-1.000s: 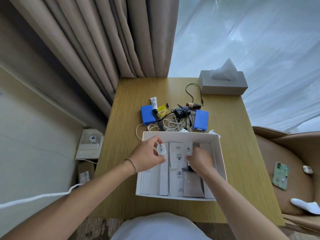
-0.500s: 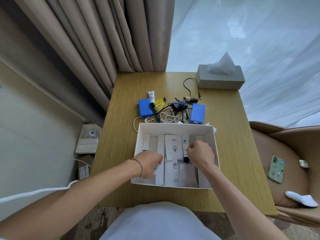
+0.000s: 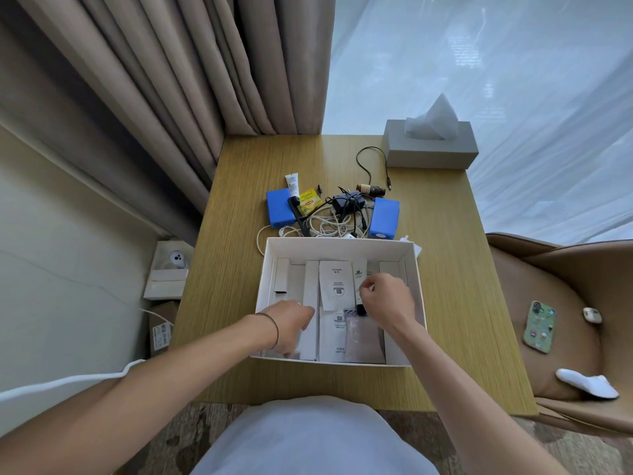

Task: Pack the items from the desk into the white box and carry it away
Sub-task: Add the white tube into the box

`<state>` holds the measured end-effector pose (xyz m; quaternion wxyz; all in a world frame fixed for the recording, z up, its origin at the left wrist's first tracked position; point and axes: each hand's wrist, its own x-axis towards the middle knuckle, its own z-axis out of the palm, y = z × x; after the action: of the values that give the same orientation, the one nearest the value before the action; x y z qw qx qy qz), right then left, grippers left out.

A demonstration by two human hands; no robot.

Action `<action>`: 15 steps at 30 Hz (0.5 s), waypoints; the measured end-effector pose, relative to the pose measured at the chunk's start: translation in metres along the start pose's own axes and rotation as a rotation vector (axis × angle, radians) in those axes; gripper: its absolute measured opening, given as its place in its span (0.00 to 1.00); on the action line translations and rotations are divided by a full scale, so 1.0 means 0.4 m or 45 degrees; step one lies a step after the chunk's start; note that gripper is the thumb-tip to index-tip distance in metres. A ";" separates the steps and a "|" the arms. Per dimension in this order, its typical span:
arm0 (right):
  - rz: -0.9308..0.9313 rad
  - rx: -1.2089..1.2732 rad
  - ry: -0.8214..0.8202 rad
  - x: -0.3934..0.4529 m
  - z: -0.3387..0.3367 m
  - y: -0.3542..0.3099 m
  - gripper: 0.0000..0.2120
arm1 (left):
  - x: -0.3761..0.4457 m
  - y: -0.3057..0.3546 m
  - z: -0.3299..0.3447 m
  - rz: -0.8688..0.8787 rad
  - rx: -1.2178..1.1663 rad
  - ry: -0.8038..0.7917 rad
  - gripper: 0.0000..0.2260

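Observation:
The white box [image 3: 337, 241] lies open on the wooden desk [image 3: 233, 269], lined with white sachets and slim cartons. My left hand [image 3: 291, 323] reaches down into its near left corner, fingertips hidden. My right hand [image 3: 387, 299] is curled over the box's middle, pinching a narrow white tube with a black cap [image 3: 359, 277]. Behind the box sit two blue boxes [image 3: 279, 207] [image 3: 384, 218], a small white tube [image 3: 292, 183], a yellow packet [image 3: 310, 200], a black comb [image 3: 298, 217], tangled white cables [image 3: 329, 224], a black charger [image 3: 346, 204] and a brown bottle [image 3: 368, 190].
A grey tissue box [image 3: 430, 154] stands at the desk's far right corner, a black cable [image 3: 370, 162] beside it. The tan chair [image 3: 548, 286] on the right holds a phone [image 3: 539, 327], an earbud case [image 3: 592, 315] and a white sock [image 3: 587, 382]. Curtains hang behind; cartons [image 3: 168, 279] sit on the floor at left.
My left hand, which held a small white item above the box's left side, has dropped into the near left corner. My right hand stays over the middle.

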<state>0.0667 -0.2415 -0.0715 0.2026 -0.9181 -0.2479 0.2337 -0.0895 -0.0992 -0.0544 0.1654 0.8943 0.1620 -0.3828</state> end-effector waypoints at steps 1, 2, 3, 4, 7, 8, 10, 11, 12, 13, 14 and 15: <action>-0.006 0.010 0.002 0.001 0.001 -0.001 0.12 | 0.001 -0.001 0.002 -0.009 -0.005 -0.009 0.23; -0.011 0.019 0.007 0.002 0.003 -0.003 0.12 | 0.002 -0.002 0.004 -0.019 -0.008 -0.016 0.23; -0.014 0.028 0.012 0.003 0.003 -0.006 0.12 | 0.003 -0.002 0.004 -0.027 -0.008 -0.021 0.23; -0.017 0.038 0.014 0.004 0.003 -0.008 0.11 | 0.003 -0.003 0.004 -0.032 -0.005 -0.028 0.23; -0.023 0.058 0.012 0.006 -0.001 -0.010 0.11 | 0.004 -0.004 0.005 -0.038 0.019 -0.041 0.22; -0.024 0.057 0.007 0.006 -0.002 -0.012 0.11 | 0.004 -0.005 0.008 -0.043 0.035 -0.041 0.21; -0.023 0.063 -0.006 0.007 -0.003 -0.013 0.11 | 0.003 -0.007 0.019 -0.054 0.057 -0.046 0.20; -0.026 0.069 -0.012 0.006 -0.003 -0.013 0.11 | 0.004 -0.006 0.025 -0.053 0.058 -0.053 0.20; -0.031 0.073 -0.016 0.006 -0.002 -0.014 0.11 | 0.004 -0.005 0.029 -0.047 0.055 -0.062 0.20; -0.039 0.074 -0.023 0.004 -0.001 -0.014 0.11 | 0.003 -0.004 0.031 -0.043 0.046 -0.072 0.20; -0.048 0.078 -0.031 0.004 0.000 -0.015 0.11 | 0.002 -0.003 0.031 -0.039 0.041 -0.078 0.20; -0.056 0.082 -0.039 0.004 0.001 -0.015 0.11 | 0.001 -0.004 0.029 -0.034 0.041 -0.078 0.20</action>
<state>0.0656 -0.2358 -0.0695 0.2335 -0.9016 -0.2636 0.2511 -0.0972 -0.1027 -0.0623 0.1509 0.8824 0.1628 -0.4149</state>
